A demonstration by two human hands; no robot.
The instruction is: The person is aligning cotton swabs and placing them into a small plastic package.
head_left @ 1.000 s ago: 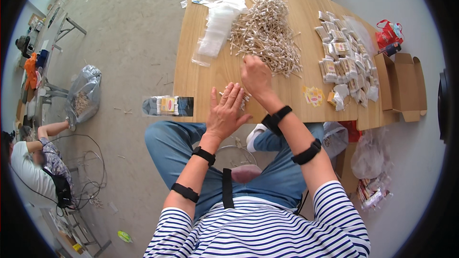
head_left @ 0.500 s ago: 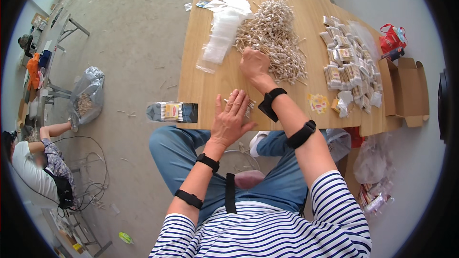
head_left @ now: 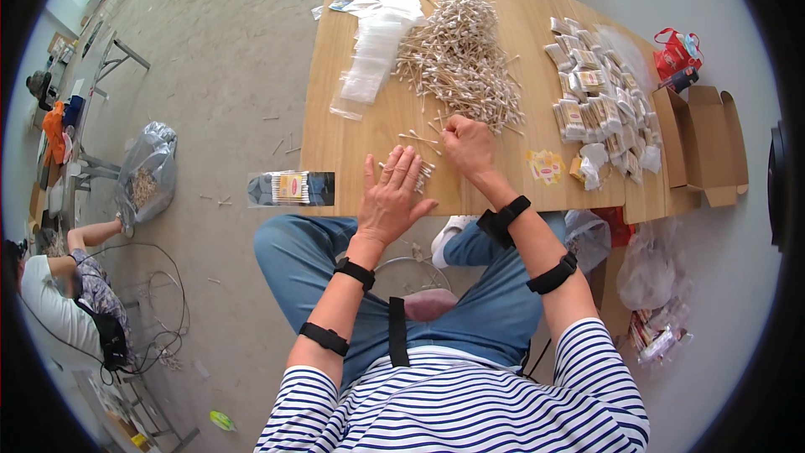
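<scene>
My left hand [head_left: 392,195] lies flat near the table's front edge, fingers stretched over a small bunch of cotton swabs [head_left: 426,174] whose tips show beside it. My right hand [head_left: 470,149] is curled closed on the tabletop, just below the big heap of cotton swabs [head_left: 461,59]. What its fingers pinch, if anything, is hidden. A few loose swabs [head_left: 419,139] lie between the two hands. On the left edge of the table sits a pack of swabs [head_left: 290,187] on a dark, clear-edged sleeve.
Clear plastic bags [head_left: 369,54] lie left of the heap. Many filled swab packs [head_left: 591,105] are piled at right, near yellow labels [head_left: 547,167] and an open cardboard box [head_left: 700,143]. A person [head_left: 63,302] sits at far left by a grey bag [head_left: 147,172].
My right hand has drawn back from the heap's left side toward me and slightly right. Loose swabs now show between the hands. My left hand stays flat on the bunch.
</scene>
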